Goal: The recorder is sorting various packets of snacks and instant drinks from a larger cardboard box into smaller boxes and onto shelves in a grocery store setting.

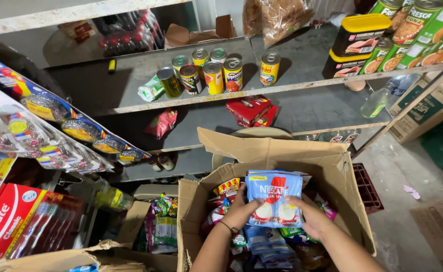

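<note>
Both hands pinch a blue pack of sachets by its lower edge: the left hand has its thumb pressed on the front at the lower left corner, and the right hand clamps the lower right corner the same way, fingers curled behind. The pack is held upright just above the open cardboard box, over more blue sachets and other snack packets lying inside. To handle it well, I judge the grip should stay even on both corners so the soft pack does not fold or slip. Beyond the box, grey shelves carry a cluster of tin cans and some red packets.
</note>
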